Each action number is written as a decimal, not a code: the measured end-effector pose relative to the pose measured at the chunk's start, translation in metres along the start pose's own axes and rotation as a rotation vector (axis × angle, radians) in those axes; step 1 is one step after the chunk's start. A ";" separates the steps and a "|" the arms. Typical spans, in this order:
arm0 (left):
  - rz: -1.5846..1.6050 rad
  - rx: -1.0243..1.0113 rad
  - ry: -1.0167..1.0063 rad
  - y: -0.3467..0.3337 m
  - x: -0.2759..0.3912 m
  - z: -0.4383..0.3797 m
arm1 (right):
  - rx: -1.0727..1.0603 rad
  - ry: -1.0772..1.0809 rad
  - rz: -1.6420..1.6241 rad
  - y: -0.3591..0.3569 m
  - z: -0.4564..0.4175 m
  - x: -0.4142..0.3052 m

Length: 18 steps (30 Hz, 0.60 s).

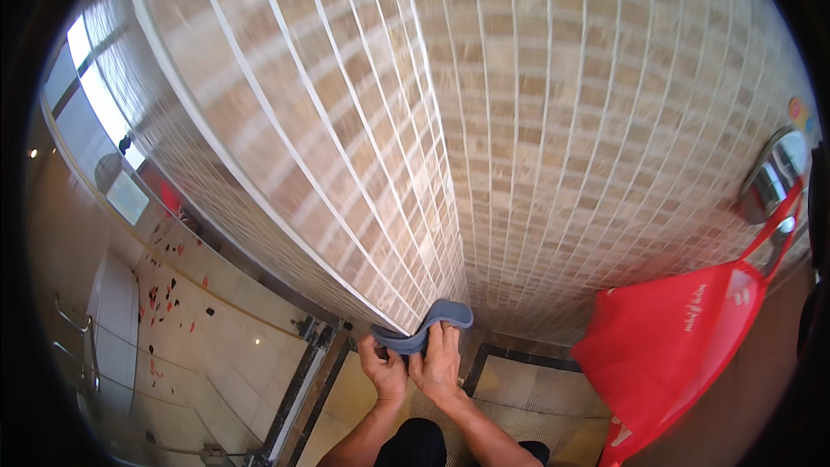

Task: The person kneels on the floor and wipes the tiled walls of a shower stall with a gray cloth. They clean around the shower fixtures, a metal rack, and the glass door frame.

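A grey-blue cloth [415,336] is bent around the lower end of a mosaic-tiled wall's outer corner [410,331]. My left hand [387,373] grips the cloth's left part, with the fingertips curled at its lower edge. To the right, my right hand [438,360] presses the cloth with its fingers pointing up toward the inner wall corner. Parts of the fingertips are hidden by the cloth. Both hands are low, above a tiled floor [519,383] with dark border strips, and my knee [415,444] in dark clothing shows between the forearms.
A red bag [655,337] with white writing hangs by its strap from a chrome shower valve [775,175] at right. Left of the wall are a dark-edged threshold [295,379], a pale surface with red and black marks [172,298], and metal rails [91,350].
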<state>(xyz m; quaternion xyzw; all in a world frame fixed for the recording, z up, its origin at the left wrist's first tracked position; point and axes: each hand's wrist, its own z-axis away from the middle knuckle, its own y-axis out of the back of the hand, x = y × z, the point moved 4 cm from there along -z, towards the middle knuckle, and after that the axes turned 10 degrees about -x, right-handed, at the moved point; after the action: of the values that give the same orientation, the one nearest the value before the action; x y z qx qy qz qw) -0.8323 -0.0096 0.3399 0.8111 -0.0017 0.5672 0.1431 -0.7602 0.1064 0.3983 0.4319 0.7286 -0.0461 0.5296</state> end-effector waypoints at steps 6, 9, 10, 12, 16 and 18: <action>0.060 0.007 -0.173 0.030 0.133 -0.045 | 0.035 0.028 0.063 0.042 -0.049 -0.094; 0.089 0.028 -0.215 0.045 0.201 -0.072 | 0.054 0.029 0.083 0.066 -0.080 -0.148; 0.072 0.030 -0.251 0.049 0.220 -0.080 | 0.036 0.010 0.071 0.074 -0.089 -0.162; -0.005 0.032 -0.312 0.055 0.257 -0.097 | 0.059 0.002 0.089 0.093 -0.105 -0.191; 0.140 0.008 -0.368 0.069 0.316 -0.131 | 0.144 0.068 0.136 0.120 -0.139 -0.247; 0.145 0.006 -0.375 0.078 0.334 -0.144 | 0.129 0.066 0.108 0.130 -0.155 -0.277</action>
<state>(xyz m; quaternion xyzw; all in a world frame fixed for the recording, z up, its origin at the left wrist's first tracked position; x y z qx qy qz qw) -0.8586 0.0022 0.7104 0.9007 -0.0853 0.4149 0.0965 -0.7674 0.1079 0.7415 0.5049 0.7168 -0.0502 0.4783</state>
